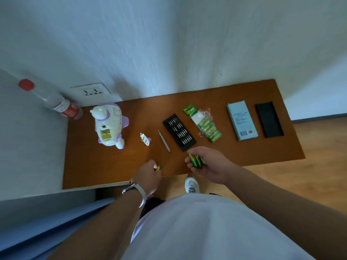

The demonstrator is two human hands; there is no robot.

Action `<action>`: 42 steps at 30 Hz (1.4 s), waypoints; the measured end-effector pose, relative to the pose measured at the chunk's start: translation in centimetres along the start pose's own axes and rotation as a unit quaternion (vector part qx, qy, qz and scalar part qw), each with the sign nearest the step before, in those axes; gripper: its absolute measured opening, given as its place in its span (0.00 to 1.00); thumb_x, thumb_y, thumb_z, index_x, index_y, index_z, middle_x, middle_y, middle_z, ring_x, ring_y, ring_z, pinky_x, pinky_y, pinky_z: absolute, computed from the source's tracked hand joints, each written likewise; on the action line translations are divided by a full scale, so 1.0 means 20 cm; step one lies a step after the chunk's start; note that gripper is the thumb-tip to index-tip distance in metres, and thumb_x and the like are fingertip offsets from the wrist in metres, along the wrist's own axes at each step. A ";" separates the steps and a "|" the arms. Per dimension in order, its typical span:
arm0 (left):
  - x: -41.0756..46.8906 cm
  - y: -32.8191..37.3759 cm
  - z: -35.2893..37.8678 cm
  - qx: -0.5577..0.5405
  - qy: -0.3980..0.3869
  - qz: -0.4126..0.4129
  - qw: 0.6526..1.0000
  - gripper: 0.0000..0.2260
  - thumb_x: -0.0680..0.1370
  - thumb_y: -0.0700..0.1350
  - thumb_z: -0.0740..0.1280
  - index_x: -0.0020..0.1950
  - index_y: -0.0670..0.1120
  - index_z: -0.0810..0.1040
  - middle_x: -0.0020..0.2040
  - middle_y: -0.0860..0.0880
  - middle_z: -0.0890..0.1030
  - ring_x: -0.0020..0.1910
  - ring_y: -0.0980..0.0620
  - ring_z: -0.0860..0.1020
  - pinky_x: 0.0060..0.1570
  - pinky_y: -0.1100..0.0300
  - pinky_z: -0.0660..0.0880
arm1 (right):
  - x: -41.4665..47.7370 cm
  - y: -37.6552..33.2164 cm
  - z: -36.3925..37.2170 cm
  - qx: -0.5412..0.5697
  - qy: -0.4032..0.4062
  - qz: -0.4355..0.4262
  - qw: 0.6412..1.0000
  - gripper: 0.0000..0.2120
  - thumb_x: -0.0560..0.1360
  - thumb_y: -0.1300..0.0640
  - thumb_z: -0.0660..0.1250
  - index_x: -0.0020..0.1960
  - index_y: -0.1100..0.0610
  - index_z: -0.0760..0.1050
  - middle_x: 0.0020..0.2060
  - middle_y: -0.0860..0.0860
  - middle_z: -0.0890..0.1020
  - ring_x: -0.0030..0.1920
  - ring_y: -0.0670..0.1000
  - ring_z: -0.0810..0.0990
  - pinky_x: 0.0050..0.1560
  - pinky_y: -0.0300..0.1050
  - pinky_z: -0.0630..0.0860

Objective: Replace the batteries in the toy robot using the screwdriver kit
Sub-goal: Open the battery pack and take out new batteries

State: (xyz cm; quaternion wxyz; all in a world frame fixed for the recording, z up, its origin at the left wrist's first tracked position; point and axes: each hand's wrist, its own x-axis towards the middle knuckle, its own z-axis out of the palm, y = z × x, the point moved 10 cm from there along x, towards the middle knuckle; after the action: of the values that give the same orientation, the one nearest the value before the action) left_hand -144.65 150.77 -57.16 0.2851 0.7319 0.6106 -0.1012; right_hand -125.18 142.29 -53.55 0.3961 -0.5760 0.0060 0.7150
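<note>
The toy robot [109,126] lay face-down at the nine o'clock end of the wooden tabletop [116,171]. Its open battery bay [106,135] was turned upward and looked empty, so cells could drop straight in. At the toy's three o'clock, just beside it, sat the small bay cover [145,139], handy for refitting. Farther toward three o'clock lay the screwdriver [164,141] and, close by, the black bit tray [179,132]; both lay set down, so the unscrewing seemed finished. A torn battery pack [206,123] lay at the tray's two o'clock. A blue box [242,121] and a black sleeve [269,119] lay beyond it, well apart from the work.

At the tray's six o'clock the right hand [206,166] was turned palm-up with its fingers curled round a bunch of green batteries [196,159], serving as a holder. At its nine o'clock the left hand [148,175] pinched a single battery [158,167], probably to handle cells one at a time. Whether these were fresh or spent could not be told.
</note>
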 end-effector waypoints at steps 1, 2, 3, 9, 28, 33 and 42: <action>-0.01 0.01 -0.02 -0.012 0.007 -0.005 1.000 0.05 0.81 0.49 0.65 0.53 0.48 0.75 0.48 0.47 0.81 0.45 0.46 0.78 0.49 0.50 0.79 | -0.01 0.00 -0.02 0.005 -0.003 -0.002 1.000 0.11 0.80 0.59 0.65 0.60 0.63 0.75 0.37 0.57 0.84 0.34 0.51 0.82 0.32 0.42 0.79; -0.03 0.03 -0.04 -0.025 0.013 -0.007 1.000 0.06 0.81 0.49 0.65 0.54 0.48 0.76 0.47 0.47 0.81 0.45 0.47 0.79 0.48 0.50 0.79 | -0.02 -0.01 -0.04 0.010 -0.005 -0.006 1.000 0.10 0.80 0.59 0.65 0.59 0.62 0.75 0.37 0.57 0.84 0.34 0.51 0.82 0.32 0.42 0.79; -0.04 0.06 -0.06 -0.041 0.014 -0.003 0.999 0.06 0.81 0.50 0.66 0.54 0.48 0.76 0.47 0.48 0.81 0.45 0.47 0.79 0.48 0.50 0.79 | -0.03 -0.01 -0.05 0.013 -0.007 -0.009 1.000 0.09 0.80 0.59 0.65 0.58 0.62 0.75 0.37 0.57 0.84 0.34 0.51 0.82 0.32 0.42 0.79; -0.15 0.41 -0.21 -0.200 -0.002 0.078 0.977 0.02 0.82 0.48 0.67 0.53 0.52 0.75 0.47 0.55 0.80 0.47 0.55 0.79 0.42 0.64 0.73 | -0.08 -0.03 -0.05 0.041 -0.006 -0.032 0.999 0.07 0.80 0.59 0.64 0.57 0.59 0.76 0.36 0.57 0.83 0.34 0.52 0.81 0.33 0.43 0.79; -0.36 1.00 -0.48 -0.137 0.039 0.372 0.917 0.07 0.76 0.51 0.71 0.50 0.49 0.81 0.41 0.54 0.80 0.40 0.52 0.78 0.40 0.48 0.77 | -0.34 -0.17 0.05 0.257 0.073 -0.178 0.947 0.05 0.77 0.58 0.66 0.50 0.59 0.77 0.32 0.54 0.78 0.31 0.49 0.78 0.29 0.41 0.76; -0.37 1.01 -0.43 -0.138 0.010 0.394 0.909 0.09 0.77 0.53 0.70 0.53 0.51 0.82 0.42 0.54 0.79 0.40 0.54 0.77 0.41 0.49 0.77 | -0.36 -0.13 -0.01 0.297 0.101 -0.168 0.935 0.10 0.75 0.60 0.69 0.54 0.62 0.77 0.35 0.58 0.79 0.34 0.52 0.80 0.35 0.45 0.80; -0.23 1.09 -0.44 -0.220 -0.001 0.389 0.895 0.06 0.78 0.48 0.70 0.55 0.50 0.80 0.44 0.56 0.80 0.42 0.57 0.78 0.41 0.57 0.78 | -0.33 -0.21 -0.18 0.342 0.090 -0.148 0.924 0.15 0.77 0.59 0.68 0.62 0.64 0.75 0.43 0.60 0.83 0.48 0.55 0.82 0.47 0.49 0.82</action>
State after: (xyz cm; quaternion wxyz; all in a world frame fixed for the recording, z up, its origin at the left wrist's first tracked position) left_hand -126.72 149.65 -41.25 0.4563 0.8292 0.2837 0.1541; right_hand -119.72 139.72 -47.40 0.6680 -0.4618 0.2009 0.5479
